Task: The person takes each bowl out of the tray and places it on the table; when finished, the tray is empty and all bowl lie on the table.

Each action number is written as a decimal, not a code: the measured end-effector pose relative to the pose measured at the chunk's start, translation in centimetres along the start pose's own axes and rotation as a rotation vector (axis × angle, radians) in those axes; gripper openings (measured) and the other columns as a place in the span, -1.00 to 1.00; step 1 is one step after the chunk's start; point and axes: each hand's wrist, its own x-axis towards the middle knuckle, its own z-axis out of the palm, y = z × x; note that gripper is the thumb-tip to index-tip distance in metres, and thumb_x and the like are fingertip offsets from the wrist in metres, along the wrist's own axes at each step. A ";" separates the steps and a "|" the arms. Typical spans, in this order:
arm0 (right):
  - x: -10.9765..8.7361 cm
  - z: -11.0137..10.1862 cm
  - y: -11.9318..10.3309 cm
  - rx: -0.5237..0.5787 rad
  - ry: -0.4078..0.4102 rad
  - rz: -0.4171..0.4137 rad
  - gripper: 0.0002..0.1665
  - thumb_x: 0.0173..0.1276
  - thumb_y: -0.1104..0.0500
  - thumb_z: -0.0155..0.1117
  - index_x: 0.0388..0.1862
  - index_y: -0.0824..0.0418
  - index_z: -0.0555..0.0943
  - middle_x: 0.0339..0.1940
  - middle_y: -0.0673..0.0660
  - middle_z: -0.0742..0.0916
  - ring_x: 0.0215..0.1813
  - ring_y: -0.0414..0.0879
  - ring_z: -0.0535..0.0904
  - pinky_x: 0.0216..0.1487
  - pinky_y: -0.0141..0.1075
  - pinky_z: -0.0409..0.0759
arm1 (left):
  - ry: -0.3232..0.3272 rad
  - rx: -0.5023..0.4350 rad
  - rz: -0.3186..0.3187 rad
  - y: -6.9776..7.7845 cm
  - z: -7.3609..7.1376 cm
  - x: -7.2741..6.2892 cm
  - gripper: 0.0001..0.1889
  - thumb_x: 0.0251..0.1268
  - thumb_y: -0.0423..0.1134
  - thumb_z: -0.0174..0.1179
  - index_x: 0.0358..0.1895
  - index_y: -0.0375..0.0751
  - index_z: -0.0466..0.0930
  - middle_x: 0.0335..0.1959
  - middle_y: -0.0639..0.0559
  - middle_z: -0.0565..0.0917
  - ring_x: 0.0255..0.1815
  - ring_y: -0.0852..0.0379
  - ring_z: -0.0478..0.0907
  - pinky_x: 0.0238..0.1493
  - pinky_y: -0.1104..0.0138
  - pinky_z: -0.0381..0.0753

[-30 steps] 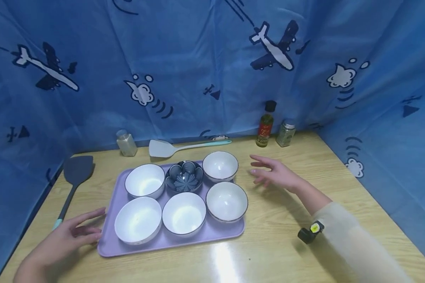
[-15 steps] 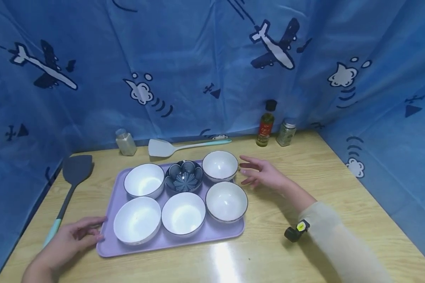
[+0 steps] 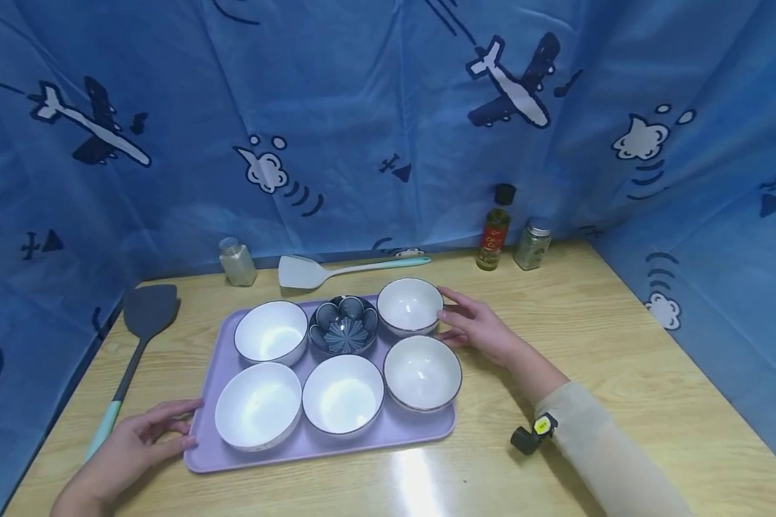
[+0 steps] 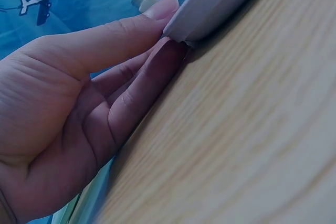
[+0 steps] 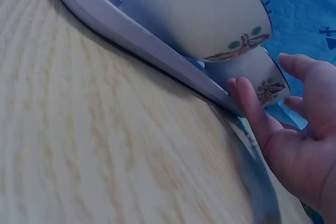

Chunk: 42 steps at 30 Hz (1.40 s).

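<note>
The left hand (image 3: 129, 451) pinches a purple rectangular tray (image 3: 212, 452) at its edge; the right hand (image 3: 478, 329), fingers apart, is beside a round white dark-rimmed bowl (image 3: 410, 306).

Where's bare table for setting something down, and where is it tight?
Free: the table right of the right hand, in front of the red-labelled bottle; the strip nearer than the tray; the gap between dark spatula and tray. Crowded: the tray, with six bowls packed close; behind it, where the white spatula lies.
</note>
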 end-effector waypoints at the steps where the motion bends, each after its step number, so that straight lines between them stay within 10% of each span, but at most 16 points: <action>1: 0.1 0.1 0.0 0.006 0.004 0.000 -0.17 0.52 0.13 0.17 0.64 0.08 0.05 0.51 0.45 0.31 -0.13 -0.01 0.76 -0.08 -0.25 0.72 | -0.002 -0.001 -0.001 0.1 0.0 0.0 -0.33 0.22 -0.07 0.41 0.38 -0.19 0.47 0.12 0.35 0.55 -0.05 0.38 0.61 -0.02 0.66 0.49; 7: 0.3 0.5 0.1 0.027 0.033 0.009 -0.16 0.52 0.15 0.16 0.65 0.02 0.02 0.48 0.46 0.33 -0.14 -0.06 0.74 -0.08 -0.30 0.71 | -0.004 0.033 -0.010 0.5 0.0 0.2 -0.33 0.20 -0.03 0.41 0.37 -0.16 0.48 0.13 0.10 0.61 -0.04 0.43 0.59 -0.03 0.67 0.47; 42: -0.7 0.2 -1.8 0.303 0.244 -0.073 -0.16 0.42 0.45 0.00 0.63 0.06 0.11 0.21 0.26 0.49 -0.29 -0.15 0.71 -0.18 -0.34 0.72 | 0.000 -0.031 0.089 0.1 0.0 -0.3 -0.40 0.22 -0.20 0.41 0.33 -0.27 0.49 0.09 0.26 0.62 -0.05 0.39 0.61 -0.03 0.64 0.50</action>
